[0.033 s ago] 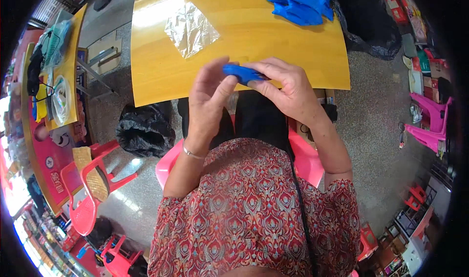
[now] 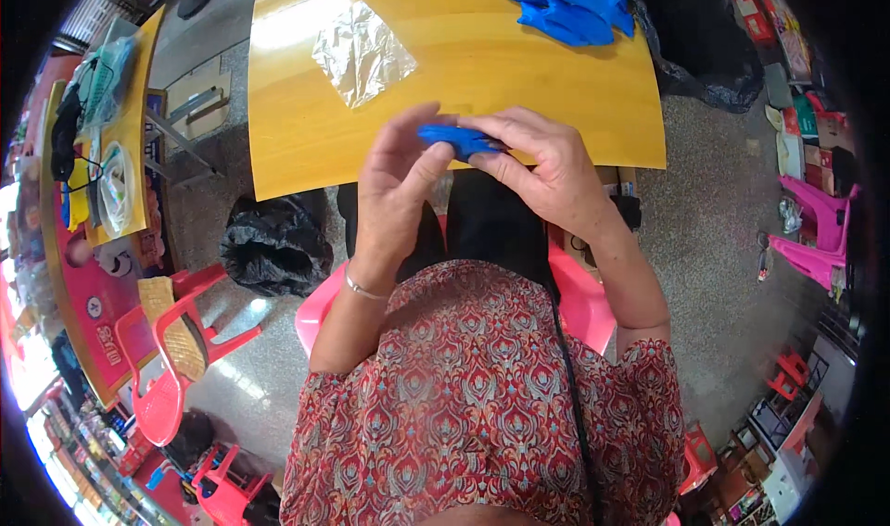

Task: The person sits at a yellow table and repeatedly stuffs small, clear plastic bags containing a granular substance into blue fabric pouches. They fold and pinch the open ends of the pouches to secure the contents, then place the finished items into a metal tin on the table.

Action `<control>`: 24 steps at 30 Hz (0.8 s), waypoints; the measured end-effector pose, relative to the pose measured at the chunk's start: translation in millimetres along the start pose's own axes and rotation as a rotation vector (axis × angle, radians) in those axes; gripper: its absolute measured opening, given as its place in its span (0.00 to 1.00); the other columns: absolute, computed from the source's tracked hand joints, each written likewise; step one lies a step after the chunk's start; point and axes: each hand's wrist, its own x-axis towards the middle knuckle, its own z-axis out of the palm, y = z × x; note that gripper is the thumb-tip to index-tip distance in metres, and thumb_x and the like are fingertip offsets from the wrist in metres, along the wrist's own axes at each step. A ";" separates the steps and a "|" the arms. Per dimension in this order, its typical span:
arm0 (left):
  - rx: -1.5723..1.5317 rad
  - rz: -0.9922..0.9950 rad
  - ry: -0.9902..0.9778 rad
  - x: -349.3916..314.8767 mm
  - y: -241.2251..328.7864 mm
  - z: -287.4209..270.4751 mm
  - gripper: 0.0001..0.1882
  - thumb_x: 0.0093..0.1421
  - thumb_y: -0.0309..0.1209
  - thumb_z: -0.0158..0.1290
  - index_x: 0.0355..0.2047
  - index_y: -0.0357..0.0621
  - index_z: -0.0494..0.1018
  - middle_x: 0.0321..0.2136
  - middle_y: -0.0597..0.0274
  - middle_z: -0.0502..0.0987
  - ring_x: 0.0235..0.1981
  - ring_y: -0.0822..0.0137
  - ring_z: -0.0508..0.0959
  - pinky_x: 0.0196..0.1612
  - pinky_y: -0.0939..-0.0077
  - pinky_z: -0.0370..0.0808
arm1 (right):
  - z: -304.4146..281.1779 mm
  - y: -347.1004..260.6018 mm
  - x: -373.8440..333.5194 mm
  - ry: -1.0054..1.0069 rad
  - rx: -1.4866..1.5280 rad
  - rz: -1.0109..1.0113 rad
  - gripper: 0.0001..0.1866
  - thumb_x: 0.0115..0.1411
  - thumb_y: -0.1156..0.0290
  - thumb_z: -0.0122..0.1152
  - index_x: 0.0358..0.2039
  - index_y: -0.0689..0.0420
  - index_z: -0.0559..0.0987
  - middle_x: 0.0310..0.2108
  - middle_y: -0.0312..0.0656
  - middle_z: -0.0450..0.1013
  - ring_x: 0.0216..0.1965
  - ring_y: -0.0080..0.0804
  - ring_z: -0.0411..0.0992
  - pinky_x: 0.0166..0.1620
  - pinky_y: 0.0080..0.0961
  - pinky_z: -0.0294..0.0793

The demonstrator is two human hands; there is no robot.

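Observation:
Above the near edge of a yellow table (image 2: 473, 63), both hands hold a small, bunched blue piece (image 2: 454, 139) of soft, thin material; its exact kind cannot be told. My left hand (image 2: 391, 183) pinches the left end, thumb in front and fingers curved behind. Gripping the right end is my right hand (image 2: 547, 164), thumb below and index finger on top, partly covering it. A crinkled clear plastic bag (image 2: 363, 58) lies flat beyond the left hand. At the table's far right sits a crumpled pile of the same blue colour (image 2: 573, 7).
A black bag (image 2: 276, 248) stands open on the floor at the left, near a red plastic chair (image 2: 159, 405). Another black bag (image 2: 705, 44) hangs by the table's right side. A side table (image 2: 134, 192) holds assorted goods. A pink stool (image 2: 816, 234) is far right.
The blue piece has tipped slightly and its left end has shifted a little to the left. Both hands keep nearly the same hold.

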 end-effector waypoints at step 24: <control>0.223 0.292 0.145 -2.9 -11.6 2.8 0.07 0.59 0.22 0.52 0.37 0.33 0.77 0.38 0.56 0.78 0.41 0.70 0.75 0.46 0.78 0.70 | 11.4 14.1 -2.7 0.346 -0.063 -0.135 0.06 0.49 0.80 0.66 0.29 0.62 0.78 0.32 0.43 0.77 0.34 0.33 0.75 0.38 0.24 0.74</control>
